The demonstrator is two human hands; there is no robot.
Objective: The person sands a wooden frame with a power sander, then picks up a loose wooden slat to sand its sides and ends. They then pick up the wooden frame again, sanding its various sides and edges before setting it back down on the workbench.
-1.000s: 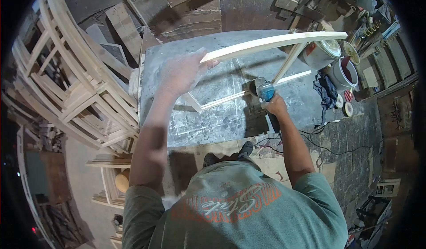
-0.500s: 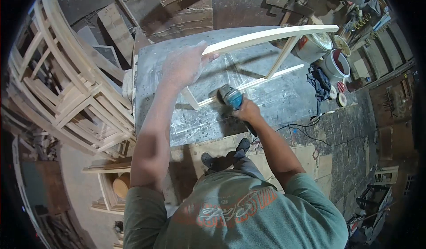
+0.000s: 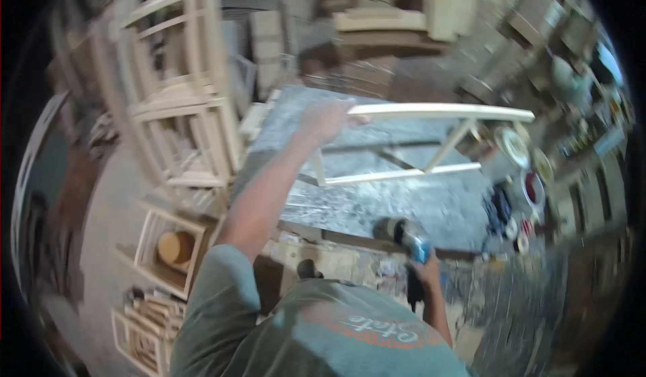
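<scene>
My left hand [image 3: 328, 121] grips the upper left end of a pale wooden frame [image 3: 444, 111], which has a long top rail, crosspieces and a lower rail. The frame stands tilted over a grey worktable [image 3: 390, 205]. Down at the table's front edge, my right hand [image 3: 426, 268] is closed around a blue power tool [image 3: 416, 244]. The tool's round head points left, apart from the frame. Motion blurs both hands and the tool.
Stacked wooden frames [image 3: 182, 101] rise at the left. A box-like wooden frame [image 3: 173, 246] holds a round tan object. Buckets [image 3: 528, 192] and a dark cloth [image 3: 498, 205] lie at the right. Boards and frame parts [image 3: 380, 20] lie beyond the table.
The view has shifted. My right hand has drawn the tool away from the frame's lower rail, toward the table's front edge. My left hand still holds the frame.
</scene>
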